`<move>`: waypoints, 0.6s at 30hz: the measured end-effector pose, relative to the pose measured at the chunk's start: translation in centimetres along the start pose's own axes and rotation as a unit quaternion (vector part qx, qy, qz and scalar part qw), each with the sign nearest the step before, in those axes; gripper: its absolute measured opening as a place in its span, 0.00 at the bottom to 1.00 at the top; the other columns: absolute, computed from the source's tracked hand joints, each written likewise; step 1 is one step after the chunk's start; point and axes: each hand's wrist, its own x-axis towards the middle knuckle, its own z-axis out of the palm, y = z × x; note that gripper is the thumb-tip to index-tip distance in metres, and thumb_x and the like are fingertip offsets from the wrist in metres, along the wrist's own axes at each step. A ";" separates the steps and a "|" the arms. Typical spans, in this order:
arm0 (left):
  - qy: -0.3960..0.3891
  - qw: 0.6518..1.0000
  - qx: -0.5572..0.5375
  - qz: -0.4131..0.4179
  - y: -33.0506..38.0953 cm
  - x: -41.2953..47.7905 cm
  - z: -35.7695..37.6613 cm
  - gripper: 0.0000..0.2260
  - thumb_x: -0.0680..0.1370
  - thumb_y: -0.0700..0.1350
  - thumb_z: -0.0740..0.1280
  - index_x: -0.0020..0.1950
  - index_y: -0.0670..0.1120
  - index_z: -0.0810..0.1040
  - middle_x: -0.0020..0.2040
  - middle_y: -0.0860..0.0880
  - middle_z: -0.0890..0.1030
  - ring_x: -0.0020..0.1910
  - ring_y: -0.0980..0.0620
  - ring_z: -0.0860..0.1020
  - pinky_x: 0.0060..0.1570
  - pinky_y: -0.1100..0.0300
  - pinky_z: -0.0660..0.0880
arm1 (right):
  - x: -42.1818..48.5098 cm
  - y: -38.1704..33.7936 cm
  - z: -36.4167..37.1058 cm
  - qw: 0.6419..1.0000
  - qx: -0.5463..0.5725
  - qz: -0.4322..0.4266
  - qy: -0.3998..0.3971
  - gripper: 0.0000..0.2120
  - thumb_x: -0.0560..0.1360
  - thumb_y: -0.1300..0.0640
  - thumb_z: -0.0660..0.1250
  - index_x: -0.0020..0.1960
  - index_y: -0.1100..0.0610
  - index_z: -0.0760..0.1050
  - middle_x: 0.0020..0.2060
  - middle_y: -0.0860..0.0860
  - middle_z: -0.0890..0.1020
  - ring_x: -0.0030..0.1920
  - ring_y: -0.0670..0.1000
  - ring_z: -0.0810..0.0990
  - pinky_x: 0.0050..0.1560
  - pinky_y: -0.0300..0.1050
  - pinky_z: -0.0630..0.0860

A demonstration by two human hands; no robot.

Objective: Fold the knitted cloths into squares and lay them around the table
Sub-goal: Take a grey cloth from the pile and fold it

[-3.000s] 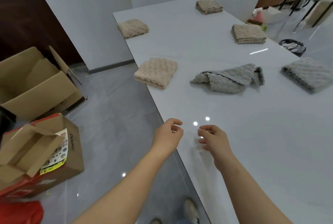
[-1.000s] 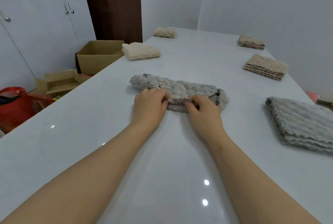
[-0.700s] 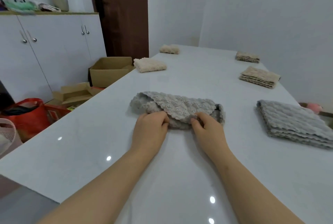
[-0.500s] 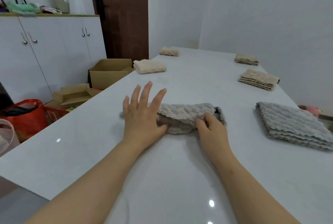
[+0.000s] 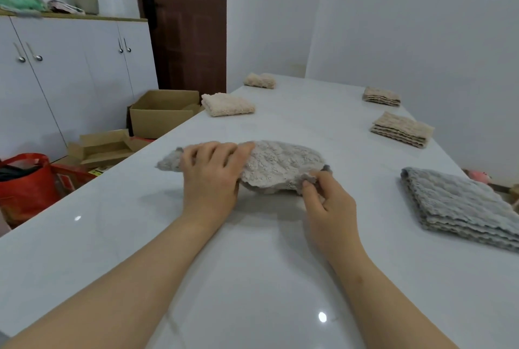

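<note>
A crumpled grey knitted cloth (image 5: 280, 163) lies across the middle of the white table (image 5: 269, 270), its near edge slightly raised. My left hand (image 5: 213, 177) covers its left part with fingers curled over it; a tip of cloth sticks out to the left. My right hand (image 5: 327, 202) pinches the cloth's near right corner. Folded squares lie around the table: a grey cloth (image 5: 460, 202) on the right, two beige cloths (image 5: 401, 129) (image 5: 382, 96) further back on the right, and two cream cloths (image 5: 227, 104) (image 5: 259, 80) along the left edge.
Left of the table, on the floor, stand an open cardboard box (image 5: 163, 113), flattened boxes (image 5: 104, 146) and a red bag (image 5: 25, 186). White cabinets (image 5: 70, 82) line the left wall and a dark door (image 5: 188, 23) is behind. A wall runs close along the table's right side.
My left hand was spread flat with straight fingers on the cloth's left end; now its fingers curl over the cloth. The cloth has spread wider and lifted a little. My right hand keeps its pinch.
</note>
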 end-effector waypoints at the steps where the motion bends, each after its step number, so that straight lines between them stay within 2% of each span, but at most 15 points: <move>1: -0.028 0.999 0.004 0.022 0.4 -0.1 0.1 0.29 0.63 0.35 0.69 0.62 0.51 0.70 0.48 0.49 0.80 0.51 0.48 0.70 0.57 0.47 0.64 | 0.0 0.0 -0.1 1.000 0.008 0.000 0.015 0.09 0.77 0.62 0.62 0.39 0.54 0.72 0.32 0.44 0.75 0.35 0.36 0.73 0.37 0.28 0.66; 2: -0.065 0.997 0.002 0.039 0.9 -0.3 0.2 0.32 0.61 0.35 0.72 0.63 0.52 0.69 0.48 0.49 0.80 0.51 0.47 0.73 0.59 0.42 0.65 | 0.1 0.2 -0.2 1.000 0.004 0.005 0.025 0.10 0.76 0.62 0.62 0.37 0.52 0.71 0.32 0.45 0.75 0.35 0.35 0.73 0.37 0.27 0.66; 4: -0.114 0.992 -0.014 0.051 1.8 -0.7 0.0 0.36 0.57 0.36 0.75 0.62 0.52 0.70 0.44 0.51 0.80 0.45 0.47 0.79 0.56 0.34 0.67 | 0.5 0.7 -0.6 0.999 -0.042 0.026 0.021 0.14 0.76 0.62 0.61 0.33 0.53 0.66 0.29 0.46 0.71 0.32 0.40 0.71 0.35 0.29 0.64; 6: -0.108 0.992 -0.028 0.058 1.9 -0.8 -0.5 0.32 0.56 0.37 0.76 0.58 0.51 0.75 0.43 0.52 0.81 0.44 0.47 0.80 0.57 0.35 0.67 | 0.7 1.1 -0.8 0.995 -0.082 0.054 0.009 0.16 0.76 0.62 0.60 0.32 0.55 0.61 0.26 0.49 0.67 0.29 0.45 0.66 0.32 0.31 0.63; 8: -0.120 0.990 -0.055 0.059 1.6 -0.8 -1.2 0.28 0.58 0.41 0.76 0.58 0.51 0.77 0.46 0.51 0.80 0.52 0.47 0.78 0.61 0.38 0.64 | 0.7 1.1 -0.8 0.994 -0.085 0.065 0.003 0.16 0.76 0.61 0.60 0.32 0.57 0.59 0.26 0.50 0.65 0.28 0.46 0.64 0.30 0.32 0.62; 10: -0.217 0.970 -0.107 -0.002 1.1 -0.7 -1.8 0.33 0.64 0.52 0.73 0.68 0.54 0.68 0.61 0.49 0.75 0.68 0.45 0.67 0.68 0.41 0.57 | 0.5 1.0 -0.8 0.994 -0.085 0.067 -0.001 0.15 0.77 0.59 0.60 0.33 0.56 0.62 0.26 0.49 0.67 0.30 0.47 0.65 0.31 0.31 0.62; 11: -0.286 0.947 -0.135 -0.050 1.1 -0.5 -2.1 0.37 0.65 0.60 0.69 0.72 0.56 0.60 0.69 0.49 0.67 0.73 0.46 0.60 0.70 0.45 0.54 | 0.4 0.8 -0.9 0.994 -0.086 0.068 -0.007 0.12 0.77 0.58 0.61 0.35 0.56 0.65 0.27 0.48 0.69 0.31 0.47 0.67 0.32 0.31 0.63; 12: -0.330 0.928 -0.149 -0.085 1.1 -0.4 -2.2 0.41 0.65 0.66 0.63 0.74 0.58 0.53 0.73 0.49 0.60 0.74 0.48 0.57 0.70 0.48 0.55 | 0.3 0.8 -0.9 0.994 -0.081 0.075 -0.022 0.07 0.77 0.57 0.61 0.40 0.55 0.69 0.29 0.45 0.71 0.33 0.48 0.69 0.33 0.31 0.64; 13: -0.350 0.920 -0.142 -0.104 1.2 -0.4 -2.0 0.41 0.65 0.68 0.60 0.74 0.58 0.50 0.74 0.50 0.59 0.73 0.48 0.59 0.68 0.50 0.57 | 0.2 0.5 -1.0 0.991 -0.080 0.093 -0.044 0.02 0.77 0.54 0.62 0.46 0.53 0.71 0.31 0.43 0.72 0.35 0.47 0.71 0.34 0.33 0.65; 15: -0.353 0.922 -0.119 -0.108 1.3 -0.5 -1.5 0.33 0.69 0.60 0.63 0.73 0.58 0.55 0.67 0.51 0.71 0.65 0.49 0.70 0.60 0.53 0.63 | 0.0 0.1 -1.1 0.983 -0.099 0.118 -0.097 0.14 0.75 0.49 0.64 0.59 0.47 0.69 0.33 0.42 0.75 0.39 0.47 0.74 0.41 0.42 0.67; 17: -0.299 0.942 -0.111 -0.106 1.4 -0.3 -1.5 0.24 0.71 0.48 0.66 0.67 0.57 0.66 0.55 0.53 0.80 0.56 0.48 0.76 0.53 0.55 0.65 | 0.0 0.0 -0.9 0.972 -0.168 0.085 -0.142 0.23 0.72 0.44 0.66 0.66 0.43 0.65 0.37 0.44 0.78 0.48 0.51 0.77 0.49 0.45 0.70; 18: -0.256 0.958 -0.095 -0.089 1.4 -0.2 -1.4 0.23 0.69 0.43 0.67 0.63 0.55 0.71 0.50 0.52 0.81 0.52 0.46 0.78 0.49 0.54 0.66 | 0.1 0.0 -0.7 0.963 -0.208 0.067 -0.158 0.24 0.72 0.44 0.66 0.67 0.42 0.65 0.42 0.45 0.80 0.52 0.53 0.77 0.52 0.46 0.70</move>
